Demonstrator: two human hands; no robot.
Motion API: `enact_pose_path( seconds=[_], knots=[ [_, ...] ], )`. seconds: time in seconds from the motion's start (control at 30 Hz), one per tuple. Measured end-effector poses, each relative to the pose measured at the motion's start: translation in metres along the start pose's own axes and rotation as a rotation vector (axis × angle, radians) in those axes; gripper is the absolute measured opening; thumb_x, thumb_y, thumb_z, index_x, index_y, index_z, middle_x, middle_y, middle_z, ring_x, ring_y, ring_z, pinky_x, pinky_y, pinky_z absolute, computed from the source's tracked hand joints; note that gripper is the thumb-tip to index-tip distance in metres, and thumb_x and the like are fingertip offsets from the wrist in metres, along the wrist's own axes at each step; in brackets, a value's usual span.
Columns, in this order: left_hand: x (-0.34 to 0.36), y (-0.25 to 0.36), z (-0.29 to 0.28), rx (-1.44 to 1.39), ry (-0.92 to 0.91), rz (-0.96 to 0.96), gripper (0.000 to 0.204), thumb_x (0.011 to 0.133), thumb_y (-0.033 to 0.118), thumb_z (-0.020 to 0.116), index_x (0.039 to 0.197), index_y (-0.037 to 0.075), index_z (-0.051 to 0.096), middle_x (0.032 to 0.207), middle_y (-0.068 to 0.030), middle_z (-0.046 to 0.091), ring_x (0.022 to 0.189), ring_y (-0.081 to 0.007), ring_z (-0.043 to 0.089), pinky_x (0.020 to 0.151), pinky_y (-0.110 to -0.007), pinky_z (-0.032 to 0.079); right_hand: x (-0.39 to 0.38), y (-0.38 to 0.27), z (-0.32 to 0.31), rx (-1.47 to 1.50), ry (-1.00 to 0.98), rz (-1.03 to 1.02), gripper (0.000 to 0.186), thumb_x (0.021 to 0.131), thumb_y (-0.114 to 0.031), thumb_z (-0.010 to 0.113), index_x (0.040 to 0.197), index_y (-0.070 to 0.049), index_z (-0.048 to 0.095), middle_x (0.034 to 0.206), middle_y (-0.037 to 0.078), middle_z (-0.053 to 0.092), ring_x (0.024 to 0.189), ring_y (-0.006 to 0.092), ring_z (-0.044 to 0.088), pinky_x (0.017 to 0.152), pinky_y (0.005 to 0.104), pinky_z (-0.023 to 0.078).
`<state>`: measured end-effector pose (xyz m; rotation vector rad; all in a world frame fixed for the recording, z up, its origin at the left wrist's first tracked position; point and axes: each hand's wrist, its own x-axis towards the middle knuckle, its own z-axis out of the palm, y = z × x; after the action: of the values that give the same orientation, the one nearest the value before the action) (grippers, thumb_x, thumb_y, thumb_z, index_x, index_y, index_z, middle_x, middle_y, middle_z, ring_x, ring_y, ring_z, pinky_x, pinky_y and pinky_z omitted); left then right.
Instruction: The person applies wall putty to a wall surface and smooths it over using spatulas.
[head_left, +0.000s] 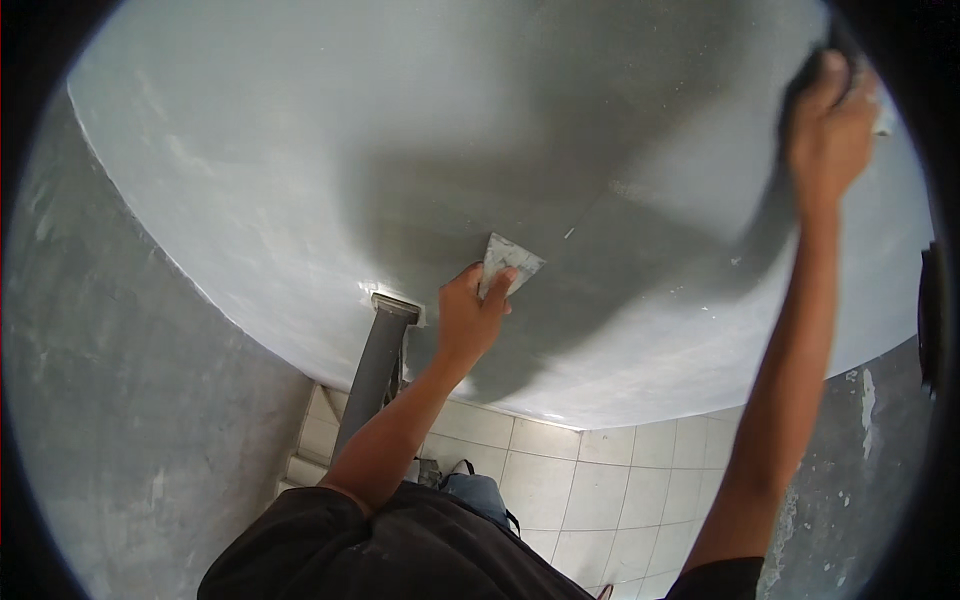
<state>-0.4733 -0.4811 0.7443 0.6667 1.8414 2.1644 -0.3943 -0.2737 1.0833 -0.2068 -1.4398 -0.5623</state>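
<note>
My left hand [473, 310] is closed around a putty knife [512, 258], its flat, pale-smeared blade fanning out toward the grey wall [290, 170]. Up at the far right, my right hand [833, 135] reaches high along the same wall, arm stretched out. Its fingers are bent around a flat tool [846, 42] with a dark edge; a small pale part [884, 122] shows beside the hand. Motion blur and the picture's dark rim hide the tool's exact kind. Small whitish specks and streaks mark the wall between my hands.
A grey pipe [372, 375] comes out of a pale-edged opening in the wall, below and left of my left hand. Darker walls stand at the left [120, 350] and right [870, 470]. Light tiles [590, 490] cover the floor. A dark object [930, 320] juts in at the right edge.
</note>
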Motion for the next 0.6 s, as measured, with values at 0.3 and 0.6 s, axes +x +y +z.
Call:
enact_pose_path(
  seconds=[0.3,0.6],
  knots=[
    [0.016,0.006,-0.037,-0.075,0.083,-0.006,0.032,0.096,0.03,0.065,0.086,0.0,0.066,0.068,-0.0042,0.064,0.057,-0.0091,0.061,0.052,-0.025,0.046,-0.278,-0.064,-0.082,0.328,-1.138,-0.596,0.045,0.089,-0.014,0.053,0.134,-0.01,0.057,0.118,0.005,0.067,0.107,0.0225,0.064,0.102,0.0408,0.048],
    [0.009,0.006,-0.045,0.031,0.015,0.082,0.03,0.097,0.029,0.063,0.096,-0.001,0.065,0.072,-0.0047,0.063,0.059,-0.0099,0.062,0.053,-0.025,0.047,0.003,0.002,-0.001,-0.061,-0.002,-0.246,0.046,0.103,-0.033,0.041,0.136,-0.002,0.052,0.137,0.022,0.054,0.131,0.0396,0.048,0.109,0.045,0.038]
  ],
)
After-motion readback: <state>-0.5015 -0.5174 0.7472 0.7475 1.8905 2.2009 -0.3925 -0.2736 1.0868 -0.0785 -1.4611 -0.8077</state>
